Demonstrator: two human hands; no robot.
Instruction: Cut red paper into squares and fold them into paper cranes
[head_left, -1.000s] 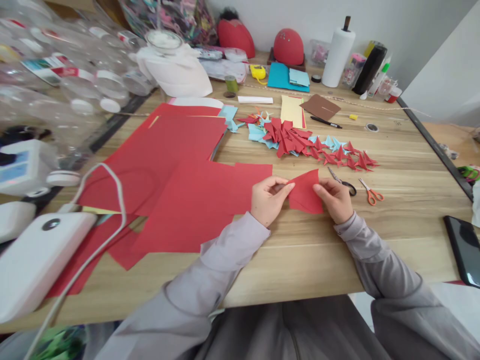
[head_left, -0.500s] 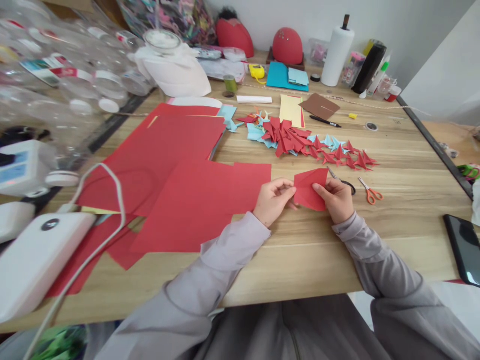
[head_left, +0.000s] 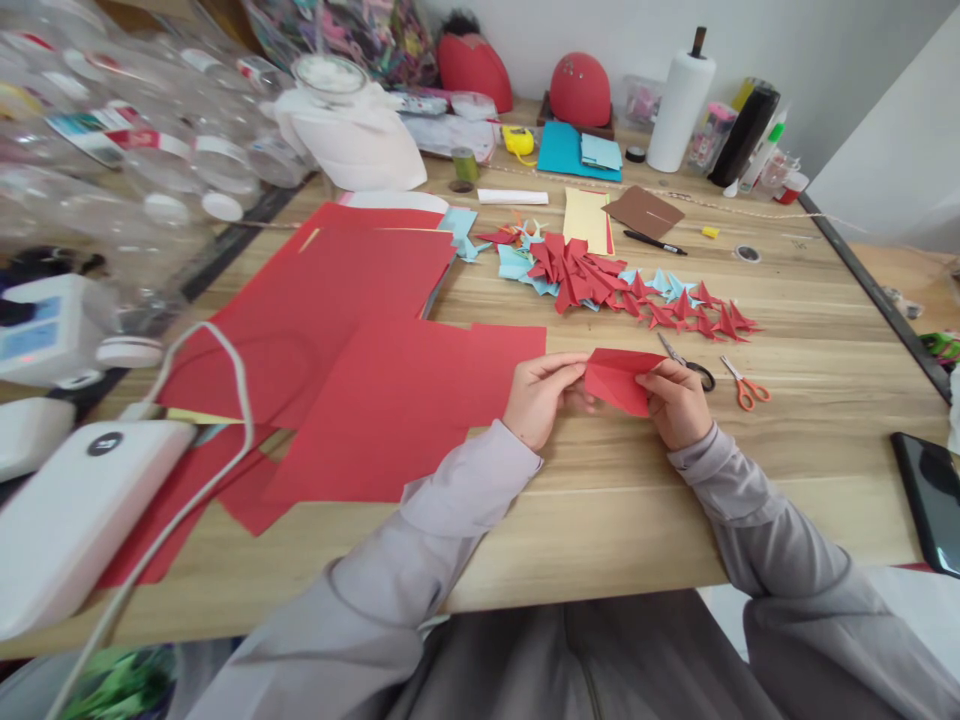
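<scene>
A small creased piece of red paper (head_left: pixel 616 384) is held up between my two hands, partly folded. My left hand (head_left: pixel 541 398) pinches its left edge between thumb and fingers. At its right side, my right hand (head_left: pixel 677 400) grips the paper, thumb on the near face. Just beyond the right hand lie dark-handled scissors (head_left: pixel 699 374), partly hidden by it, and orange-handled scissors (head_left: pixel 744 384). Large red paper sheets (head_left: pixel 405 420) spread on the table to the left of my left hand. Behind the hands is a heap of folded red paper pieces (head_left: pixel 577 272).
Clear plastic bottles (head_left: pixel 150 150) crowd the left side. A white power bank (head_left: pixel 97 510) with a white cable (head_left: pixel 244 400) lies at front left. Folded red stars (head_left: pixel 705 312), a black pen (head_left: pixel 655 243) and brown paper (head_left: pixel 643 212) lie behind. A phone (head_left: pixel 930 500) rests at the right edge.
The red paper has tilted and its upper part is now folded over, so it looks shorter. Both hands keep hold of it in nearly the same place.
</scene>
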